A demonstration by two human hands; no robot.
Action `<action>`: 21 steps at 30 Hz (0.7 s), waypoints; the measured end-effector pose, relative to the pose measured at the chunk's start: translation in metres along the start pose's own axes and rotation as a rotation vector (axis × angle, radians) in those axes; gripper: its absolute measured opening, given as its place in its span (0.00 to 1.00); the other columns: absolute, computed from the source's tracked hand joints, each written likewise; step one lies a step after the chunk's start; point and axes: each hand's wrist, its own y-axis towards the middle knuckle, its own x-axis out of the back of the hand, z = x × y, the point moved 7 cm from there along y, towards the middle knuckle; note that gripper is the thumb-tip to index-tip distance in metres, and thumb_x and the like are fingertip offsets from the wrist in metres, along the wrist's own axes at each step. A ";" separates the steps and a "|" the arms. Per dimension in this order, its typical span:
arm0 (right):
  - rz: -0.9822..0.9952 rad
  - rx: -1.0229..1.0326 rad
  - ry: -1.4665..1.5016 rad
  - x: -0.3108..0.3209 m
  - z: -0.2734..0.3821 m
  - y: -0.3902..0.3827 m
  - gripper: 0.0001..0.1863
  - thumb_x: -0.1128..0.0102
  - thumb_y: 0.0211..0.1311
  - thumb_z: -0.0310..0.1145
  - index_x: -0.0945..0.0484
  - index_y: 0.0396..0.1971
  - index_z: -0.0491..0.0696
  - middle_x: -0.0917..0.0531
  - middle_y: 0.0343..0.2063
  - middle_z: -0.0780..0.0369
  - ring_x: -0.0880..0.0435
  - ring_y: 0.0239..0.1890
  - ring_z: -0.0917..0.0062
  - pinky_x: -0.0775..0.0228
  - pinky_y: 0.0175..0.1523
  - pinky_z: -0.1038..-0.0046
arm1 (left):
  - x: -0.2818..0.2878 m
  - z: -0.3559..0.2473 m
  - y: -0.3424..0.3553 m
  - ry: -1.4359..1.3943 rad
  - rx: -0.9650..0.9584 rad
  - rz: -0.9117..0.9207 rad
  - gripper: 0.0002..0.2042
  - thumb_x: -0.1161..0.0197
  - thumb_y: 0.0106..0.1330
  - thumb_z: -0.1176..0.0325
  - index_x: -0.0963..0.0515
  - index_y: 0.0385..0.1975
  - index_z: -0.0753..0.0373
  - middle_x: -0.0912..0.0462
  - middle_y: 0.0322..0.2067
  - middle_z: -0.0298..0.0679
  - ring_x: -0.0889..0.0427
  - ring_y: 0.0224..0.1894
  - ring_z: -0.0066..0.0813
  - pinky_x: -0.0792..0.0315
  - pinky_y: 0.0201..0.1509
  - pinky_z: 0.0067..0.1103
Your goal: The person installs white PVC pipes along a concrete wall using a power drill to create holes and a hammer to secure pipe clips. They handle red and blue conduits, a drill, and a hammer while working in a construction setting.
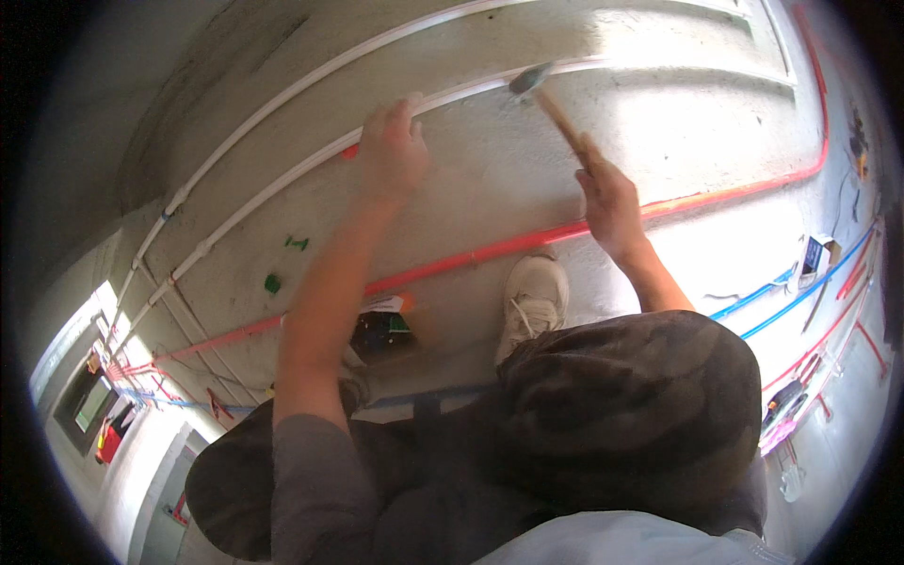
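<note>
My right hand is wrapped round the wooden handle of a hammer. The hammer's dark metal head is raised toward a white pipe that runs along the concrete floor. My left hand reaches to that same pipe, left of the hammer head. Motion smears its fingers, so whether they pinch anything is not clear. Just beside it, close to the pipe, a small red piece shows.
A red pipe crosses the floor before my shoe. Between my knees sits an open box with dark and green contents. Green bits lie at left. Another white pipe runs farther off; blue pipes and a carton are at right.
</note>
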 end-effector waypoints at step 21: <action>-0.022 -0.343 0.276 0.000 -0.007 0.039 0.26 0.42 0.77 0.27 0.28 0.72 0.43 0.14 0.57 0.54 0.19 0.59 0.72 0.29 0.66 0.69 | 0.093 0.268 -0.195 0.004 0.366 0.453 0.14 0.32 0.60 0.72 0.22 0.45 0.66 0.19 0.45 0.53 0.20 0.50 0.56 0.26 0.56 0.42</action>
